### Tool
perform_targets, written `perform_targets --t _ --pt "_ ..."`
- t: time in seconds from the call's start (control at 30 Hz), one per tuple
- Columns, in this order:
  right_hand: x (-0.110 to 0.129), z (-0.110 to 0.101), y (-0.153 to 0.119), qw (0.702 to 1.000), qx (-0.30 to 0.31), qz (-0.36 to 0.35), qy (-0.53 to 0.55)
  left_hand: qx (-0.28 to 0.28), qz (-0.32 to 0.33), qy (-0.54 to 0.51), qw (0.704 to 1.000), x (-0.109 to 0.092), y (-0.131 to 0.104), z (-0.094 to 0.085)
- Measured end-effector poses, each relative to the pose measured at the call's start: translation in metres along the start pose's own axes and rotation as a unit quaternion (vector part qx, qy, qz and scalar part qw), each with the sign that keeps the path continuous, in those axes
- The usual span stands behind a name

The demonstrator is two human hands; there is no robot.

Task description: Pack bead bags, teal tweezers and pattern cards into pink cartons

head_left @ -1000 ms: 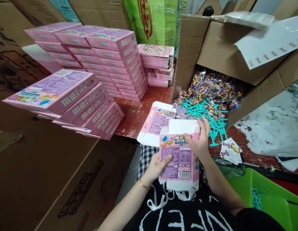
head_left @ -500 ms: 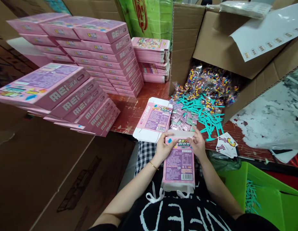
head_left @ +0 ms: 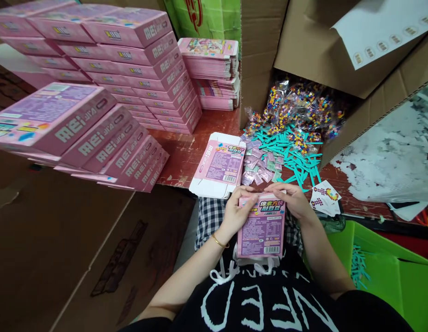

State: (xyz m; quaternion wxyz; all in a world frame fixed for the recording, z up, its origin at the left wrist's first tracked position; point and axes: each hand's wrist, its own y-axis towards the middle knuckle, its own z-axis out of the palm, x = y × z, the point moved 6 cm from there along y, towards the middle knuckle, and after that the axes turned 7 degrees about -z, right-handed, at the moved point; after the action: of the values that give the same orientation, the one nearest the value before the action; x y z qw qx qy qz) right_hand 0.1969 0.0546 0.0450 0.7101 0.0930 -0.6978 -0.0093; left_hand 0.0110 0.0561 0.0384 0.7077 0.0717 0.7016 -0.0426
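Note:
A pink and purple cardboard box point(head_left: 260, 235), its printed back with the barcode facing up, rests against my body over my lap. My left hand point(head_left: 240, 207) grips its top left corner, thumb on the printed face and fingers over the far edge. At the top right corner my right hand point(head_left: 292, 199) holds the same box, fingers bent along the top flap. Just beyond my hands lies a stack of flat, unfolded boxes point(head_left: 219, 161) with white flaps. Small pink and green sachets point(head_left: 258, 163) are heaped beside that stack.
Closed pink boxes point(head_left: 131, 69) rise in stacks at left, one stack point(head_left: 106, 133) leaning over the table edge. Turquoise plastic sticks point(head_left: 297, 161) and bags of coloured beads point(head_left: 304, 108) spill from a cardboard carton point(head_left: 258, 55). Printed cards point(head_left: 325, 197) lie right, above a green bin point(head_left: 383, 267).
The white top flap, raised before, is now folded down under my fingers. My right hand has moved over the top edge, and the box's upper end tilts slightly right.

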Motion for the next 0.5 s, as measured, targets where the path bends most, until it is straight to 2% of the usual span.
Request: perform_targets --t 0.13,0.23,0.3,0.37,0.43,0.5 --pt "-0.003 0.004 -0.008 0.999 0.031 -0.026 0.002 0.019 0.006 -0.008 1.0 0.01 -0.006 0.007" --pt "-0.001 0.002 -0.016 0.999 0.043 -0.03 0.002 0.017 0.009 -0.021 1.0 0.005 0.002 0.003" --pt "-0.002 -0.004 -0.021 0.999 0.032 -0.026 0.011 -0.037 0.009 -0.048 0.998 -0.003 0.013 -0.011" --pt "-0.005 -0.007 -0.028 0.998 0.045 -0.004 0.036 -0.135 0.009 -0.1 0.986 -0.009 0.023 -0.034" --pt "-0.011 -0.006 -0.036 0.996 0.073 0.026 0.044 -0.226 0.014 -0.163 0.96 -0.011 0.029 -0.058" --pt "-0.015 -0.009 -0.042 0.996 0.064 0.046 0.04 -0.259 0.012 -0.195 0.946 -0.01 0.031 -0.072"
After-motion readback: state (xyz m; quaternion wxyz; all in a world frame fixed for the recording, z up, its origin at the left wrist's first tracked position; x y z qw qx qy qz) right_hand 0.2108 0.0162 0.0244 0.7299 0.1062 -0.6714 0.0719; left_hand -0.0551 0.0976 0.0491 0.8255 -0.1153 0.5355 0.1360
